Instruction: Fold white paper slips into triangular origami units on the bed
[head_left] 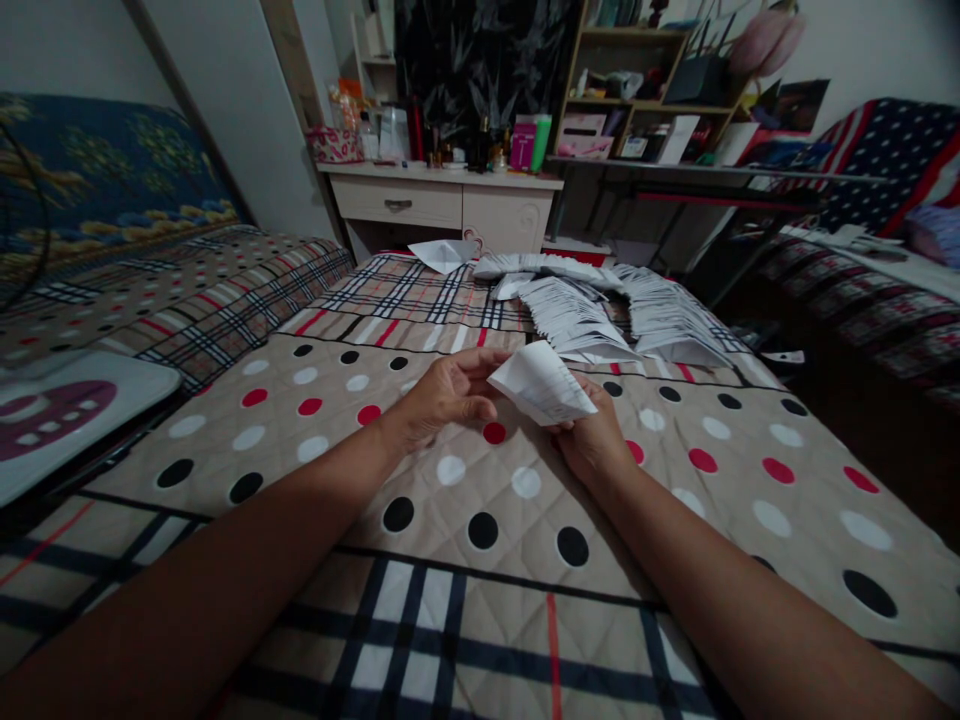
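A small folded piece of white paper (pixel 541 385), with faint printed lines along one edge, is held up over the bed in front of me. My right hand (pixel 592 435) is closed on its lower right side, and some of its fingers are hidden under the paper. To the left, my left hand (pixel 450 395) has its thumb and fingers apart, with the fingertips close to the paper's left corner. Whether those fingertips touch it I cannot tell. Farther back lie rows of similar folded papers (pixel 577 320), standing close together like a fan.
The bedspread (pixel 480 485) has dots and plaid bands. Flat white sheets (pixel 442 256) lie at its far edge, and another row of folded papers (pixel 667 315) sits at the right. A white folding table (pixel 142 385) stands at left. Behind are a dresser (pixel 420 205) and shelves.
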